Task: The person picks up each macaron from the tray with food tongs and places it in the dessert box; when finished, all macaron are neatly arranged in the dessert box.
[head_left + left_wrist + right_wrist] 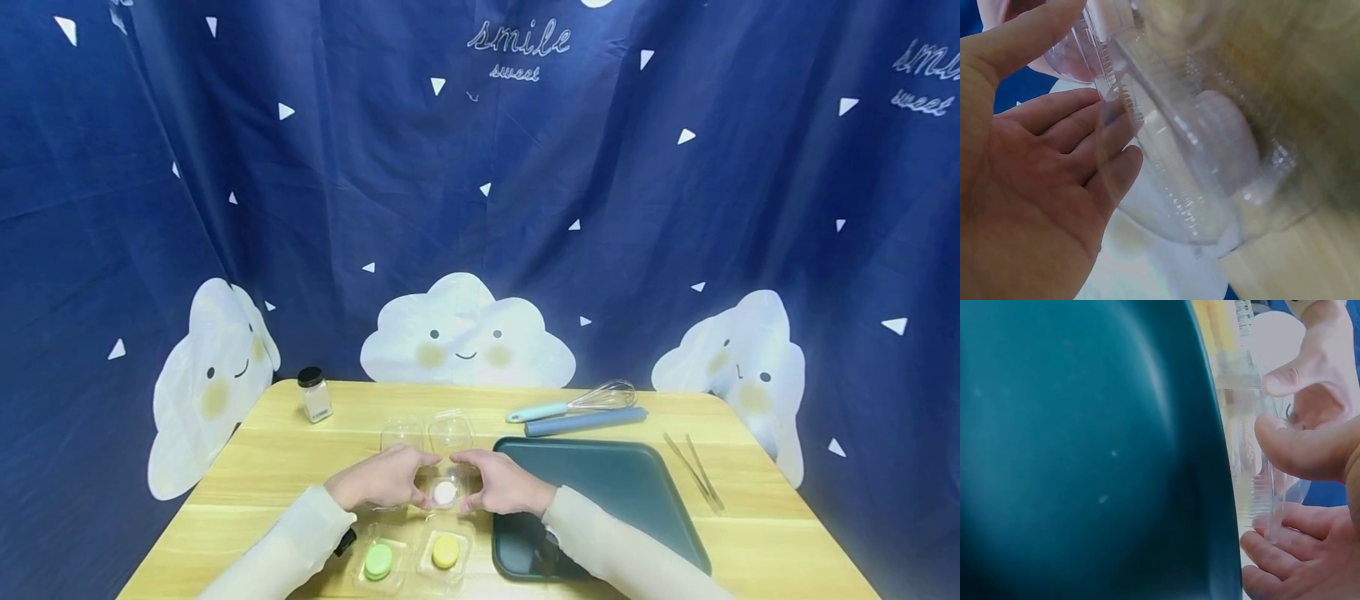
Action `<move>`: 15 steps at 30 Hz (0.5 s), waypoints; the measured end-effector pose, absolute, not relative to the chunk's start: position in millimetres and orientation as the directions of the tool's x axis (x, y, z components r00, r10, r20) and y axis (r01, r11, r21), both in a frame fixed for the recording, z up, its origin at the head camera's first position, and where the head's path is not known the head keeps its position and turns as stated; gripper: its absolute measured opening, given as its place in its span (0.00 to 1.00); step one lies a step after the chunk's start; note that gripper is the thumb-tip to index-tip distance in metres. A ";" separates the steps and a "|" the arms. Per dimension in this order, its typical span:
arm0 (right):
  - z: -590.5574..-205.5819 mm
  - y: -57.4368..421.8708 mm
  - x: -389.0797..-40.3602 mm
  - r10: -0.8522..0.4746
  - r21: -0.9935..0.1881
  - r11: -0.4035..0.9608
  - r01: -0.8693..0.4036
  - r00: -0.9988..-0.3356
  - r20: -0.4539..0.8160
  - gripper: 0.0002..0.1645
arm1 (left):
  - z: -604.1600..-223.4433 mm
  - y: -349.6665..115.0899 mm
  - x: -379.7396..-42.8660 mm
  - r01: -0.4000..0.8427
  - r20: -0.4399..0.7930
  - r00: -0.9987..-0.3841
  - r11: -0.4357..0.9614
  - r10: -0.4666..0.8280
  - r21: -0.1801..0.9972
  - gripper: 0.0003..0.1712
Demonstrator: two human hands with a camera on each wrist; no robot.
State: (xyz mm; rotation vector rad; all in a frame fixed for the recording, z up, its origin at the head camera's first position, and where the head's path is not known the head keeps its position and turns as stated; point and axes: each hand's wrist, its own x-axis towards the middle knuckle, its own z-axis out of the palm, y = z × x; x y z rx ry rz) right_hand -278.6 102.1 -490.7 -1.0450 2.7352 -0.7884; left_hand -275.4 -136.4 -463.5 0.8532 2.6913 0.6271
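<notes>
Two hands, left (386, 477) and right (508, 482), are holding a clear square plastic box (458, 482), half-curled fingers bracing opposite sides, apparently steadying the pale round macaron (445, 493) between them.

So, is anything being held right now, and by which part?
Apparently the clear box with the white treat inside, by its left and right sides, between both hands.

The fingers (480, 462) partly hide the clear container (446, 478) — both sides.
</notes>
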 end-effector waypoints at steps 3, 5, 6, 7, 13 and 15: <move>-490.6 101.2 -280.1 -0.655 -0.477 0.631 -0.612 -0.750 0.095 0.46 | -462.7 -135.7 -276.6 0.499 -0.095 -0.802 0.749 0.589 0.435 0.45; -490.3 101.5 -280.5 -0.651 -0.467 0.635 -0.615 -0.752 0.104 0.46 | -462.9 -135.2 -277.2 0.501 -0.090 -0.805 0.752 0.587 0.428 0.44; -490.0 101.8 -280.6 -0.647 -0.467 0.638 -0.613 -0.755 0.107 0.46 | -463.1 -134.9 -277.4 0.505 -0.084 -0.805 0.753 0.587 0.422 0.44; -489.5 102.1 -280.8 -0.642 -0.471 0.641 -0.607 -0.759 0.104 0.46 | -463.3 -134.6 -277.6 0.508 -0.081 -0.804 0.752 0.589 0.421 0.43; -487.4 101.1 -281.1 -0.648 -0.490 0.628 -0.604 -0.755 0.100 0.46 | -464.1 -135.5 -278.4 0.494 -0.100 -0.812 0.767 0.576 0.410 0.44; -488.4 99.9 -281.0 -0.656 -0.495 0.624 -0.605 -0.750 0.090 0.46 | -464.1 -136.0 -277.8 0.487 -0.108 -0.814 0.772 0.571 0.409 0.44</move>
